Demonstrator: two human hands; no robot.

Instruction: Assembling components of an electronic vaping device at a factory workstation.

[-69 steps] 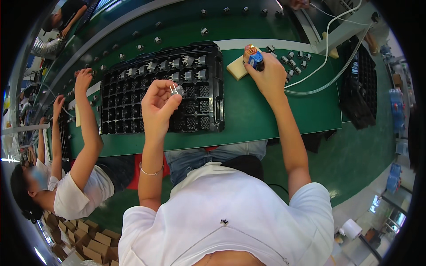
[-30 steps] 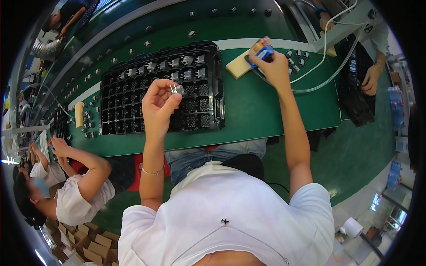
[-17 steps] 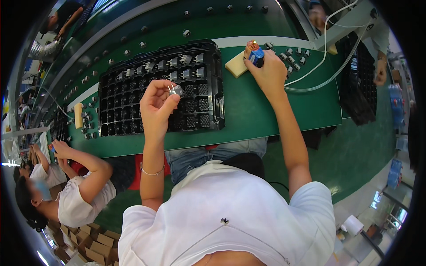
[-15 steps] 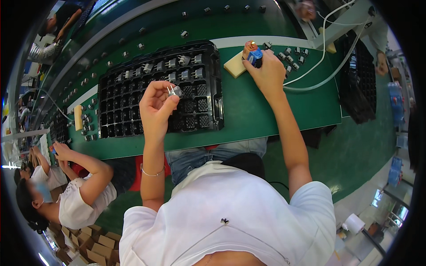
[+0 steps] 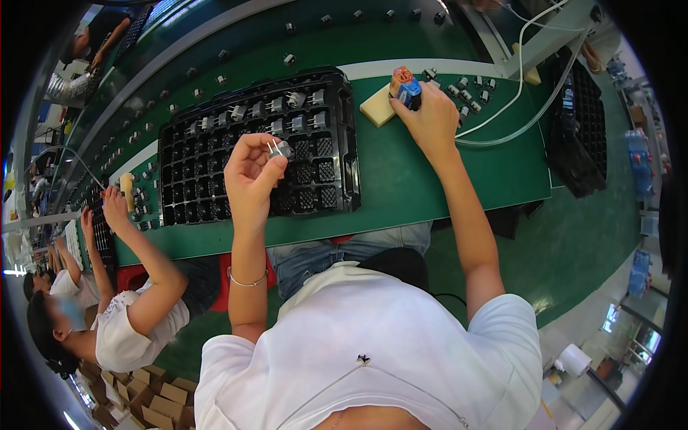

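My left hand (image 5: 249, 175) is raised over the black plastic tray (image 5: 351, 147). Its thumb and fingers pinch a small grey metal part (image 5: 284, 149) with two pale prongs pointing up. To the right, the fingers of my right hand (image 5: 434, 123) are wrapped round a small blue device with an orange top (image 5: 405, 87), whose exact kind I cannot make out. That device is at the right end of a pale yellow foam block (image 5: 374, 109). Several similar grey parts sit in the tray's far rows, while its nearer pockets show bare textured bottoms.
Loose grey parts (image 5: 466, 94) lie right of my right hand, beside a clear hose (image 5: 527, 130). More parts ride a green belt (image 5: 251, 43) beyond the tray. Black trays (image 5: 577, 136) are stacked at the right. A masked co-worker (image 5: 143, 308) sits at my left.
My hands keep nearly the same places and grips. Parts on the belt have shifted slightly. The co-worker's hands at the left have lifted and reached farther forward.
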